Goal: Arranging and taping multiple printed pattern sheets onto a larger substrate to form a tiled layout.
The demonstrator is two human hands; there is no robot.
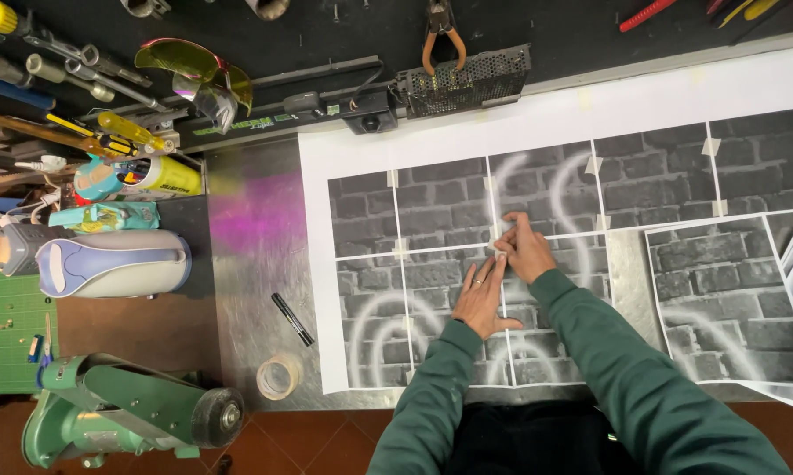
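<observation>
Fingertips (502,252) of both hands pinch and press a tape piece (497,254) at the brick-print sheets' (440,207) seam; skewed pressure could misalign the joint

Teal pouch (106,215), yellow labelled tube (163,176), left of prints.

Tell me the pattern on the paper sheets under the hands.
Grey brick wall with white arcs on the paper sheets, in the head view.

Bench clutter I see left of the fingers

Black marker (292,319) and tape roll (279,376) lie well left on the counter (256,264); yellow safety glasses (199,75) and orange-handled pliers (440,40) beyond.
</observation>
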